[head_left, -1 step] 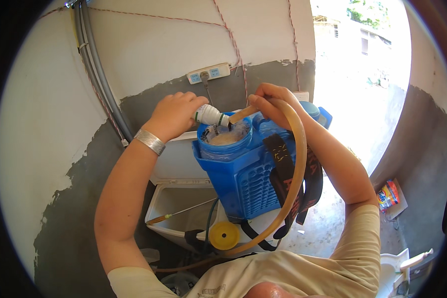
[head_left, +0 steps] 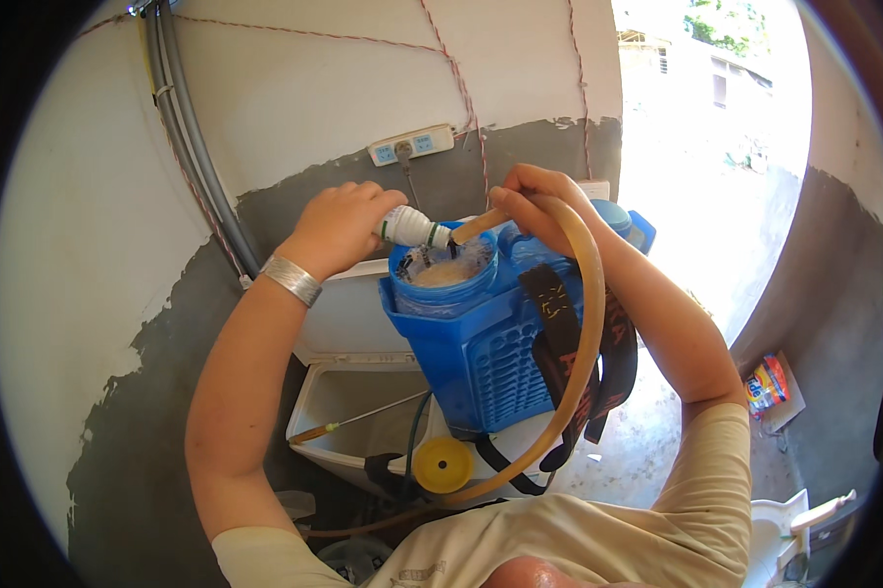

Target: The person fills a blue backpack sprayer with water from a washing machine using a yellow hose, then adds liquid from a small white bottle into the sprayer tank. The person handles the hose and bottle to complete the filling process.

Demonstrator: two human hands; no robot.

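Observation:
My left hand [head_left: 339, 227] is closed around a small white plastic bottle [head_left: 408, 225] with green bands. The bottle is tipped sideways, its neck over the round mouth of a blue backpack sprayer [head_left: 476, 363]. Something dark shows just below the bottle's neck. My right hand [head_left: 539, 206] grips a tan hose [head_left: 590, 323] near its end. That end points at the bottle's neck, above the sprayer's opening. Pale, frothy-looking contents [head_left: 449, 270] show inside the opening. From my right hand the hose loops down toward my body.
Black straps [head_left: 561, 314] hang on the sprayer's right side. Below it are an open white box [head_left: 348, 397], a rod with an orange handle [head_left: 314, 432] and a yellow round cap [head_left: 442, 465]. A power strip [head_left: 417, 144] is on the wall behind. A colourful packet [head_left: 767, 385] lies right, past the bright doorway.
My left hand and the white bottle have shifted very slightly to the left. My right hand and the hose stay in place.

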